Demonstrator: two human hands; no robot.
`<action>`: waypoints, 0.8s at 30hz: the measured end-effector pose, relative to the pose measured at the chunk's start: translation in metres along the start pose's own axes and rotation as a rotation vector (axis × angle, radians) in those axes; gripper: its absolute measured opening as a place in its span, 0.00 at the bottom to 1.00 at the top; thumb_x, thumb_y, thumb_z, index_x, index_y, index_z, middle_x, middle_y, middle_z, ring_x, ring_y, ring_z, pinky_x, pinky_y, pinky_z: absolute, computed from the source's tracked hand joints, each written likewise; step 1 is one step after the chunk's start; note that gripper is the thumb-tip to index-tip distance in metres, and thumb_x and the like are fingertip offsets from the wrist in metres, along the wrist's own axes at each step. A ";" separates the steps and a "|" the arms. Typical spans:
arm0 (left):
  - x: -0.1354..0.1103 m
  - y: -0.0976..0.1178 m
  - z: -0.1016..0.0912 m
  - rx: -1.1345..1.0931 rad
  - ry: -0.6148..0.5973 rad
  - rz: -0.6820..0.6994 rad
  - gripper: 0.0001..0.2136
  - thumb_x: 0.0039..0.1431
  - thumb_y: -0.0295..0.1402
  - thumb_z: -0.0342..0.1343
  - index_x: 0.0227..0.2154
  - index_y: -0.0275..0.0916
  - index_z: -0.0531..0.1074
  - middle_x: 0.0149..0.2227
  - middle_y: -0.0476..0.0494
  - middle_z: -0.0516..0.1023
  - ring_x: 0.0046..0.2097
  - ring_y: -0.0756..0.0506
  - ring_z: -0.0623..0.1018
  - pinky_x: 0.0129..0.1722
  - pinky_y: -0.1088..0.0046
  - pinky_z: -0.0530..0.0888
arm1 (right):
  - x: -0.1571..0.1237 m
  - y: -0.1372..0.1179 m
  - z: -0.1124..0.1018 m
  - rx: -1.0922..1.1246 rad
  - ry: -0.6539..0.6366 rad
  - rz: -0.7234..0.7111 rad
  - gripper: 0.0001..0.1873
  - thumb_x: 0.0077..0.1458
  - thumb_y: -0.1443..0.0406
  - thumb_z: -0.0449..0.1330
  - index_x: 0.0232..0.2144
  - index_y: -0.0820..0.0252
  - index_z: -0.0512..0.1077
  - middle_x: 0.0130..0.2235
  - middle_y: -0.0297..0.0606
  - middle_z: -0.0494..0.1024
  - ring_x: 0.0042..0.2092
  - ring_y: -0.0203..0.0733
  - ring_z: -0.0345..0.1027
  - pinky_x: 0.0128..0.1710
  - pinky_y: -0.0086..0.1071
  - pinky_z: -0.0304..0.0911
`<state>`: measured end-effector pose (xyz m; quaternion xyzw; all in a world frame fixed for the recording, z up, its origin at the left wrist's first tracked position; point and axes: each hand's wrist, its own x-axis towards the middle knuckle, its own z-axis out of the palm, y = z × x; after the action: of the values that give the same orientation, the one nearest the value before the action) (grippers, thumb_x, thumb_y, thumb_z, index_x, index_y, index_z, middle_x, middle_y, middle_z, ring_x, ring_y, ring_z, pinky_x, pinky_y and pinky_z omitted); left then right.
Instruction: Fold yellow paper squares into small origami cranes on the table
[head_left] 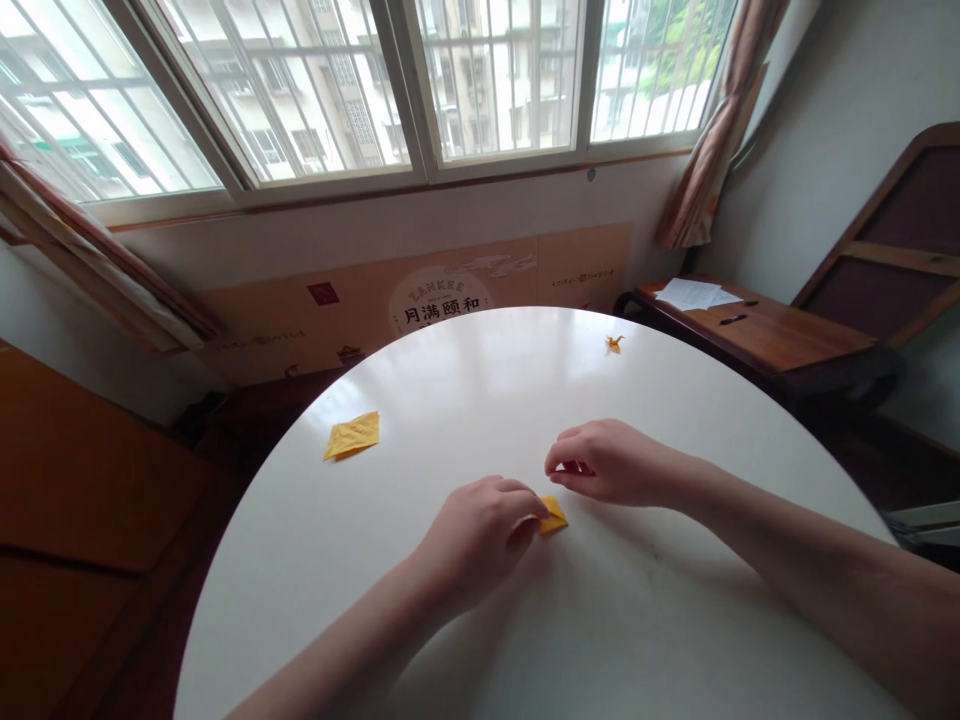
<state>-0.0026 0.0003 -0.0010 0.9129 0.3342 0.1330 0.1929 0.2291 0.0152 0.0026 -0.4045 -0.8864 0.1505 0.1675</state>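
Low over the middle of the white table (300, 600), my left hand (484, 535) has its thumb and fingers closed on the left part of a small folded piece of yellow paper (553, 516). The paper's right part shows, with a fold line across it; the fingers cover the rest. Just beyond it and to the right hovers my right hand (596, 462), apart from the paper. Its fingers are curled, the thumb close to the index finger, and nothing shows between them.
A creased yellow paper sheet (352, 436) lies near the table's left edge. A small folded paper crane (614, 344) stands near the far edge. Beyond, to the right, a low wooden table (795, 335) carries white papers (694, 294). A printed cardboard panel (360, 300) leans under the window.
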 end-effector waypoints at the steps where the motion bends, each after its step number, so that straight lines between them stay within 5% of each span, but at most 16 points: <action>1: 0.000 -0.002 0.000 0.000 0.027 -0.020 0.12 0.59 0.23 0.55 0.39 0.44 0.80 0.42 0.49 0.83 0.42 0.45 0.80 0.44 0.70 0.74 | -0.001 -0.001 0.000 -0.007 -0.004 -0.009 0.08 0.59 0.68 0.58 0.33 0.57 0.79 0.32 0.34 0.80 0.33 0.38 0.70 0.31 0.28 0.55; 11: 0.002 -0.017 0.001 0.039 0.104 -0.103 0.12 0.55 0.23 0.57 0.37 0.44 0.82 0.41 0.47 0.83 0.44 0.43 0.79 0.45 0.69 0.74 | -0.006 -0.011 -0.003 0.039 -0.163 -0.135 0.09 0.57 0.59 0.64 0.38 0.56 0.79 0.33 0.33 0.79 0.32 0.35 0.70 0.32 0.27 0.55; 24: 0.000 -0.006 -0.007 0.081 0.018 -0.005 0.07 0.57 0.32 0.62 0.38 0.44 0.82 0.43 0.47 0.82 0.46 0.43 0.76 0.47 0.70 0.72 | -0.007 -0.022 0.004 -0.068 -0.148 -0.168 0.05 0.57 0.63 0.61 0.33 0.58 0.74 0.32 0.33 0.77 0.31 0.36 0.66 0.31 0.27 0.52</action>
<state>-0.0082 0.0062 0.0030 0.9181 0.3431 0.1268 0.1529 0.2171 -0.0051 0.0067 -0.3219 -0.9318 0.1351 0.0999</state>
